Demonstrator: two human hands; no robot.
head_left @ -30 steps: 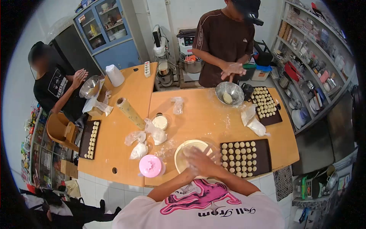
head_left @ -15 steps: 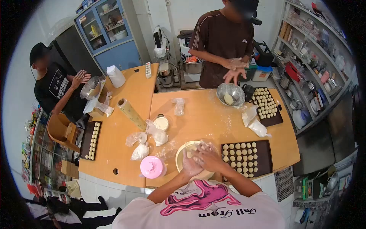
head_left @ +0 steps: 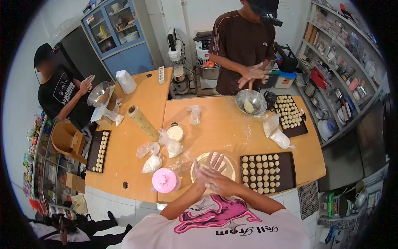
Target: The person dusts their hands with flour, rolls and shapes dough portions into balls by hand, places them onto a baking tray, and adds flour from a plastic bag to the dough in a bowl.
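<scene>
My left hand [head_left: 213,162] is stretched out over a pale round bowl [head_left: 232,171], fingers straight and spread. Across its palm lies my right hand [head_left: 215,179], with its fingers flat and pointing up and left. The palms touch, and whatever may be between them is hidden. The hands cover most of the bowl's inside. Just right of the bowl is a dark baking tray [head_left: 287,174] with rows of small pale dough balls [head_left: 259,173]. A pink-lidded container [head_left: 166,181] stands to the left.
Bags of white powder [head_left: 152,163], a bowl of white powder [head_left: 175,133] and a wrap roll [head_left: 143,123] stand left. Across the table, a co-worker [head_left: 244,45] holds hands together above a metal bowl [head_left: 261,103]. Another person [head_left: 62,91] works at left. More trays [head_left: 296,130] sit near the edges.
My hands have shifted against each other. The left fingers now stretch out farther, and the right hand lies across the palm. The co-worker opposite has also moved their hands.
</scene>
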